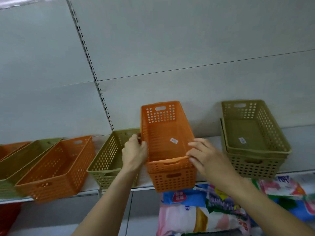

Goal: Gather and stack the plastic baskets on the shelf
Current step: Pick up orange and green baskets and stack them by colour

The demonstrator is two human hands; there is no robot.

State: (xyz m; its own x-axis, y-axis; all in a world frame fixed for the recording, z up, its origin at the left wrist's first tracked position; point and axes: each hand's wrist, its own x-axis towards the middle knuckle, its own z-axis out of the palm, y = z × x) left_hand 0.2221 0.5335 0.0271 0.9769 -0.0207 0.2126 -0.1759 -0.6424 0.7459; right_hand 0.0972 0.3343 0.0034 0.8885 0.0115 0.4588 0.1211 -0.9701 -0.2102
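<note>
An orange perforated basket (163,132) sits tilted inside a second orange basket (173,179) at the middle of the white shelf (298,132). My left hand (134,150) grips the upper basket's left rim, and my right hand (202,155) holds its near right corner. To the right stands a stack of olive-green baskets (254,138). Just left of my hands sits a single olive basket (107,160). Further left is another orange basket (58,167), then an olive one (20,160) and an orange one (10,148) at the frame's edge.
A slotted upright rail (92,68) runs down the grey back panel. Below the shelf lie colourful plastic packages (213,206). A red object (8,217) shows at the lower left.
</note>
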